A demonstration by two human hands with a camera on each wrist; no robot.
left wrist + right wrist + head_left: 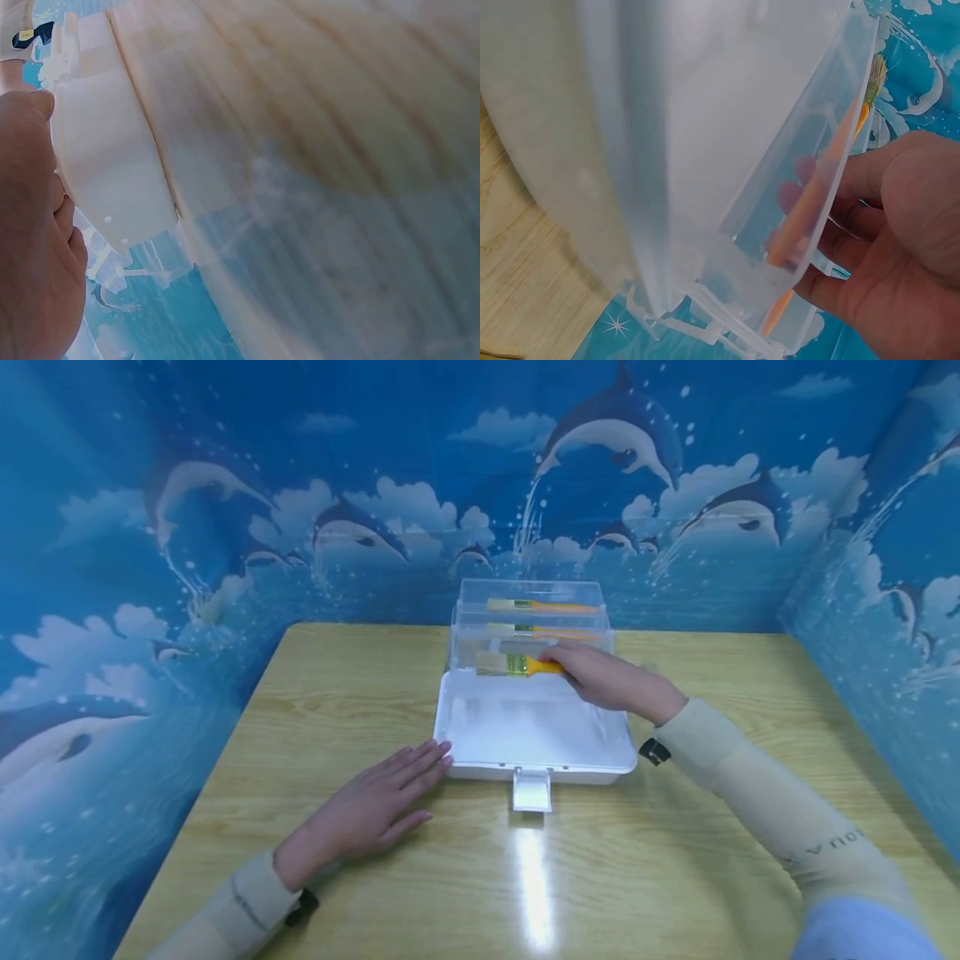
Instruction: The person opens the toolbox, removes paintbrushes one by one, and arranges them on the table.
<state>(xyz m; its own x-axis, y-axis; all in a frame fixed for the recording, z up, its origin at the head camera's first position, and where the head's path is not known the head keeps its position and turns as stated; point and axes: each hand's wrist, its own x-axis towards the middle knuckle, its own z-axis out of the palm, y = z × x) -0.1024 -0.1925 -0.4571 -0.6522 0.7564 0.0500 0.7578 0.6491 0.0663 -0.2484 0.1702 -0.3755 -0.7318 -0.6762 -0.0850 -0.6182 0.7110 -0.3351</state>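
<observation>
A white storage box (536,727) stands opened on the table, its clear stepped trays (468,656) raised at the back. My right hand (611,681) pinches the yellow handle of a wide paintbrush (504,664) at the lowest tray. In the right wrist view, its fingertips show through the tray's clear wall (821,120), around the orange-looking handle (799,221). My left hand (378,802) lies with fingers straight, fingertips at the box's front left corner. The left wrist view shows that hand (34,225) beside the white box wall (105,142).
Two narrower paintbrushes, an upper one (543,606) and a middle one (551,632), lie in the higher trays. A white latch (532,791) hangs from the box's front. The wooden table (360,685) backs onto a blue dolphin-print curtain (420,468), which also encloses both sides.
</observation>
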